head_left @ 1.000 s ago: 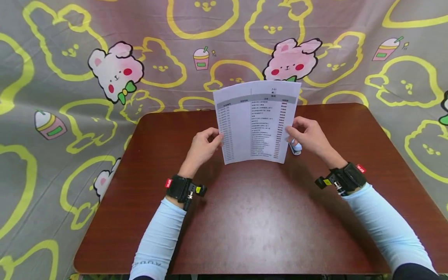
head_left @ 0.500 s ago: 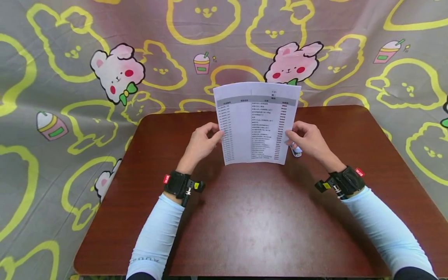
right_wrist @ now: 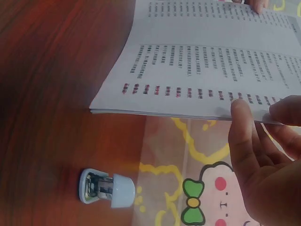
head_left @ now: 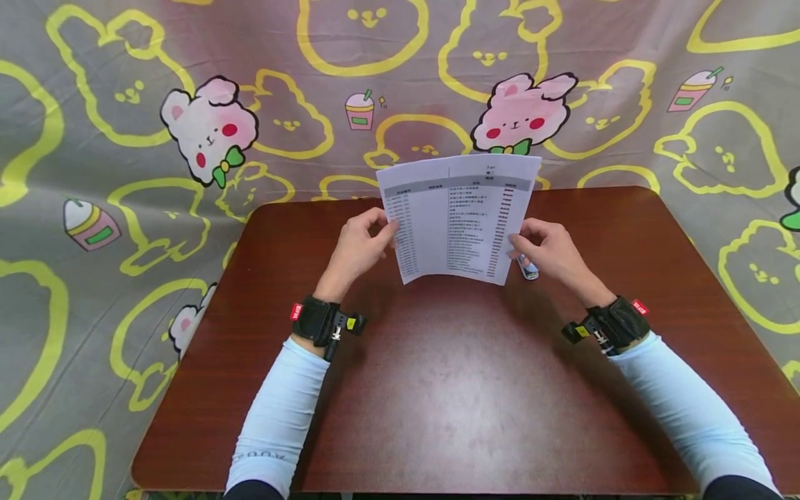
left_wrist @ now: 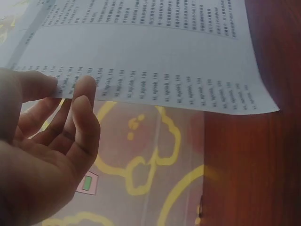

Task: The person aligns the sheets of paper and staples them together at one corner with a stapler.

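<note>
Printed sheets of paper [head_left: 431,236] hang above the table, held between both hands, with text rows facing the head camera. Their lower edge bows a little. At the left edge, the left hand [head_left: 357,243] pinches the sheets; its thumb lies on the printed face in the left wrist view. Opposite it, the right hand [head_left: 551,251] pinches the right edge. More than one layer shows along the stack's edge [right_wrist: 136,114] in the right wrist view. A small light-blue stapler [right_wrist: 107,189] lies on the table just behind the right hand, partly hidden in the head view.
A dark reddish-brown table [head_left: 406,389] with rounded corners lies under both arms. Behind and beside it hangs a grey curtain [head_left: 287,42] with yellow cartoon outlines. Each wrist carries a black strapped camera mount [head_left: 319,323].
The left hand has risen slightly along with the left side of the sheets. The paper's lower edge is higher and more bowed. The right hand sits slightly lower than a second ago.
</note>
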Demonstrator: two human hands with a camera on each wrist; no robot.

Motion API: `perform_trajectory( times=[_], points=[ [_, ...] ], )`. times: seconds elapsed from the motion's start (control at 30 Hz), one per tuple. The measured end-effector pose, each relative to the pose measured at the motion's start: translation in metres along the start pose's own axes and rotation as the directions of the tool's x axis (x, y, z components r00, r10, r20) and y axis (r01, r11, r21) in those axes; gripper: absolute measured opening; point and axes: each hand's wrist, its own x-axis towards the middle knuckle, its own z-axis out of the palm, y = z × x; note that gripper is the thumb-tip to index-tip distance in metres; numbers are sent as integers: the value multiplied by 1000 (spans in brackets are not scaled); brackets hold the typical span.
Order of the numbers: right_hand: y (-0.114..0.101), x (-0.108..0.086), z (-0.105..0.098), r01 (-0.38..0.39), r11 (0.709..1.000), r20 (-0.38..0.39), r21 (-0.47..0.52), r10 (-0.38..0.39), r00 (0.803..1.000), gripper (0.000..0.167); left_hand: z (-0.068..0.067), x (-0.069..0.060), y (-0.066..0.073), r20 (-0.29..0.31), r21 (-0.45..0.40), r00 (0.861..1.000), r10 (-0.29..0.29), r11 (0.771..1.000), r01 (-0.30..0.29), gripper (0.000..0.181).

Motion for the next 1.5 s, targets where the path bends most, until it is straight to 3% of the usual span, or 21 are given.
perform_trajectory(
  times=[0.33, 0.53, 0.7, 0.8, 0.9, 1.07, 1.23, 1.37, 1.5],
  points=[
    [1, -4, -2, 28, 997, -42, -75, -31, 999, 23, 3, -4, 1, -24, -52, 999, 29, 998, -30, 21],
    [10, -13, 3, 4, 1000, 2, -24, -4, 1000, 22, 10, -7, -13, -14, -154, 1000, 10, 988, -12, 23],
    [9, -15, 0, -9, 1000, 3, -23, 9, 1000, 21, 12, -6, -16, -16, -201, 1000, 20, 979, -23, 24],
    [5, -14, -5, -23, 999, 7, -26, 23, 1000, 19, 9, -5, -14, -21, -245, 1000, -8, 969, 3, 24],
    [-1, -13, -9, -52, 999, 32, 8, 52, 998, 18, 7, -3, -13, -15, -315, 997, -80, 946, 71, 24],
    [-4, -10, -11, -173, 980, 111, 98, 162, 981, 21, 6, 0, -18, 22, -341, 972, -235, 912, 229, 23],
    [10, -8, -7, -321, 934, 211, 159, 285, 935, 28, 10, 2, -30, 85, -256, 930, -358, 894, 368, 23],
    [26, -7, 2, -384, 908, 281, 169, 330, 902, 28, 14, 0, -39, 117, -184, 900, -420, 881, 436, 21],
    [39, -5, 15, -389, 915, 310, 104, 342, 887, 23, 20, -2, -50, 125, -128, 882, -453, 875, 468, 19]
  ],
)
